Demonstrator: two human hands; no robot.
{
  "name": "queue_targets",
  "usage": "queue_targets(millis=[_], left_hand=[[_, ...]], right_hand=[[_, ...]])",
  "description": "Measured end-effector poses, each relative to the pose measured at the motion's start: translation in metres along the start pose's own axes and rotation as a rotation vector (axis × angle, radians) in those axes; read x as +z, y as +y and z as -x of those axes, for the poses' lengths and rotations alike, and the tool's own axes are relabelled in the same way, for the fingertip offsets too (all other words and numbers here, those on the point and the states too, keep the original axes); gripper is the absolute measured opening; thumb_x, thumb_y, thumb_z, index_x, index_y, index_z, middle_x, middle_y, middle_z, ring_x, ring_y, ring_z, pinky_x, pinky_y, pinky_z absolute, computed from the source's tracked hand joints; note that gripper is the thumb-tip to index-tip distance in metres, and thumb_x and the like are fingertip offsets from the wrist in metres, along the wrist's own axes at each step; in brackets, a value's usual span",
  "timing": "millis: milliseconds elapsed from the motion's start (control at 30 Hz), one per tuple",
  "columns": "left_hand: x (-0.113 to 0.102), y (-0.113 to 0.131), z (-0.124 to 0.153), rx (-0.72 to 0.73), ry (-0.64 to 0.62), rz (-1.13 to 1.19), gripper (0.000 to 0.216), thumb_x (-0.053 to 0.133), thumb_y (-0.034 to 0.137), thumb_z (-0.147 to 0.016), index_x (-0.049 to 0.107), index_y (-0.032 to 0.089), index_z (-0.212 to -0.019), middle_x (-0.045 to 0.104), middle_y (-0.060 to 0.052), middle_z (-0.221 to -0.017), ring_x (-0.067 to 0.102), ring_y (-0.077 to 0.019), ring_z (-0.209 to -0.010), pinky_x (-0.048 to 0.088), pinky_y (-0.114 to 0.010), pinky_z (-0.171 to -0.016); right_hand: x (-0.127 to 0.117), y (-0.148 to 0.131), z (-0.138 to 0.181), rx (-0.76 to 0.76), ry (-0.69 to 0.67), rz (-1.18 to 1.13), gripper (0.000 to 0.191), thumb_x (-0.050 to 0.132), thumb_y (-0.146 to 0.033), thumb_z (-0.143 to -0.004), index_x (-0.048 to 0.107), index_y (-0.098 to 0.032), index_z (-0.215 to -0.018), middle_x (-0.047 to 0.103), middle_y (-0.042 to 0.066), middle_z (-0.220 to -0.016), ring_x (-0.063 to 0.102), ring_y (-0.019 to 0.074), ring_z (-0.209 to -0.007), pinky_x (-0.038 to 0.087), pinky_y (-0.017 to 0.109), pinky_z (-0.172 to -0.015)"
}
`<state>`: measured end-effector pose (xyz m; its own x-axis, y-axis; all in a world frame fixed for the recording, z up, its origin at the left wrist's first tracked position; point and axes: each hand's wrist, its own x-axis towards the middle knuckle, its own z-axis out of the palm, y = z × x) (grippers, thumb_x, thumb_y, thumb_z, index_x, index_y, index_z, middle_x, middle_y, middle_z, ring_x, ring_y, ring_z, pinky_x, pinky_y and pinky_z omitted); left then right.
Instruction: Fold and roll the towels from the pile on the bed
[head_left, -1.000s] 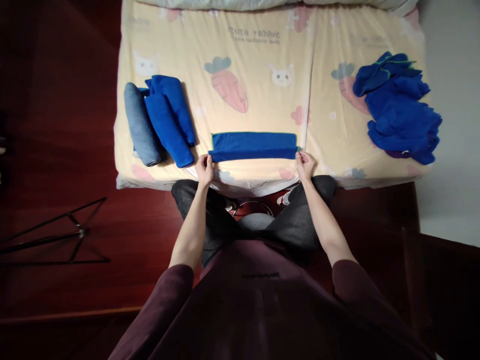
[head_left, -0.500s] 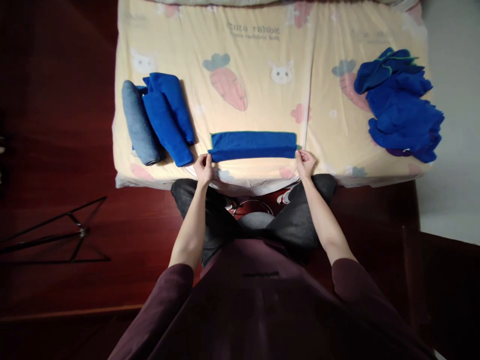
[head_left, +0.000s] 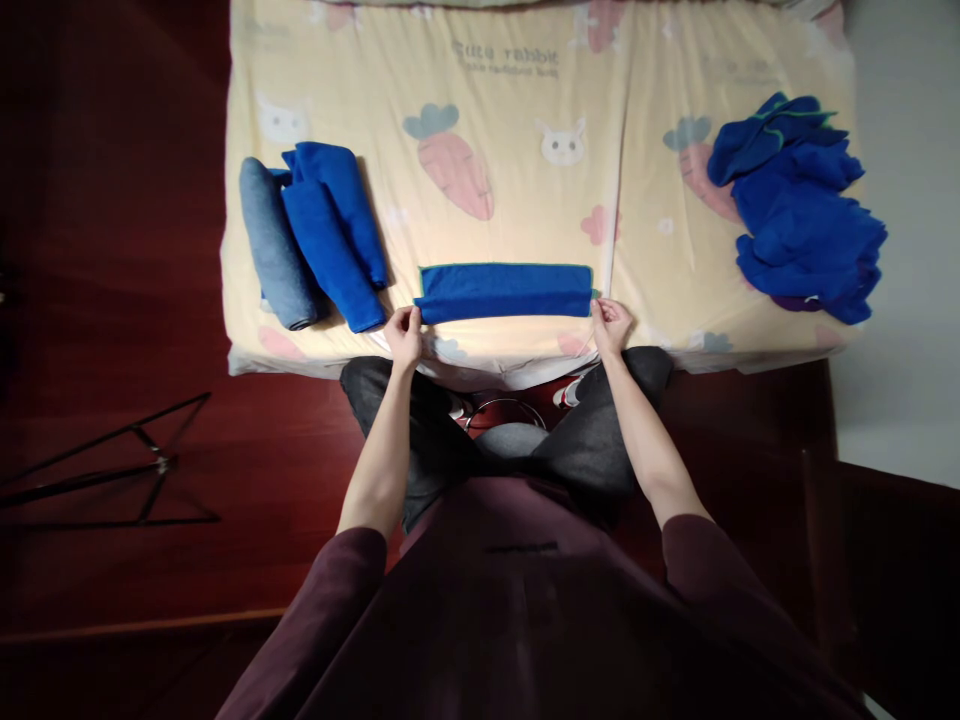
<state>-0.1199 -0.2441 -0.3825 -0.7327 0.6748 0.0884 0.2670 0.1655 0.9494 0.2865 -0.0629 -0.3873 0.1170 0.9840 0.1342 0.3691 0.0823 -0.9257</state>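
A blue towel (head_left: 504,291) with green edging lies folded into a long, narrow strip near the front edge of the bed. My left hand (head_left: 405,333) pinches its near left corner between thumb and fingers. At the near right corner, my right hand (head_left: 611,322) has a similar pinch on the cloth. The strip stretches flat and nearly straight between both hands, with its near part doubled over the far part.
Rolled blue towels (head_left: 334,240) and a grey-blue rolled towel (head_left: 274,245) lie on the left of the bed (head_left: 510,120). A crumpled pile of blue cloths (head_left: 806,220) sits at the right. A black tripod (head_left: 154,465) stands on the floor at left.
Both hands keep their pinch on the towel's corners, and the strip looks almost the same. The view has shifted very slightly.
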Motion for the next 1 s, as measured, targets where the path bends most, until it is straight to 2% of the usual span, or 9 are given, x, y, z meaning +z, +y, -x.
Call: queue_targets(millis=[400, 600, 800, 1000], left_hand=[[0.003, 0.007, 0.004, 0.009, 0.058, -0.061, 0.035, 0.07, 0.052, -0.098, 0.072, 0.018, -0.09, 0.07, -0.004, -0.078, 0.064, -0.0169, -0.075, 0.054, -0.029, -0.075], [0.007, 0.009, 0.007, 0.014, 0.091, -0.103, 0.028, 0.069, 0.045, -0.099, 0.074, 0.017, -0.096, 0.072, -0.006, -0.085, 0.066, -0.0178, -0.077, 0.054, -0.031, -0.077], [0.006, 0.01, 0.007, 0.057, 0.106, -0.104, 0.023, 0.073, 0.04, -0.097, 0.07, 0.019, -0.105, 0.07, -0.006, -0.095, 0.064, -0.0163, -0.081, 0.054, -0.028, -0.077], [0.003, 0.008, 0.005, 0.107, 0.089, -0.136, 0.013, 0.074, 0.031, -0.094, 0.078, 0.019, -0.093, 0.07, -0.008, -0.098, 0.065, -0.0178, -0.083, 0.055, -0.03, -0.077]], right_hand=[[0.002, -0.011, 0.004, 0.028, 0.035, 0.017, 0.037, 0.08, -0.053, -0.088, 0.072, -0.018, -0.09, 0.074, 0.007, -0.081, 0.069, 0.0182, -0.073, 0.063, 0.032, -0.071], [0.004, -0.009, 0.005, 0.031, 0.036, 0.03, 0.034, 0.08, -0.05, -0.089, 0.07, -0.018, -0.091, 0.073, 0.007, -0.083, 0.068, 0.0176, -0.074, 0.063, 0.031, -0.072], [0.002, -0.008, 0.007, -0.017, 0.029, 0.09, 0.027, 0.079, -0.04, -0.09, 0.074, -0.016, -0.102, 0.073, 0.007, -0.09, 0.064, 0.0157, -0.069, 0.061, 0.03, -0.07], [-0.004, -0.015, 0.01, -0.133, -0.059, 0.174, 0.03, 0.071, -0.032, -0.095, 0.081, -0.017, -0.118, 0.069, 0.011, -0.117, 0.058, 0.0127, -0.068, 0.062, 0.03, -0.072]])
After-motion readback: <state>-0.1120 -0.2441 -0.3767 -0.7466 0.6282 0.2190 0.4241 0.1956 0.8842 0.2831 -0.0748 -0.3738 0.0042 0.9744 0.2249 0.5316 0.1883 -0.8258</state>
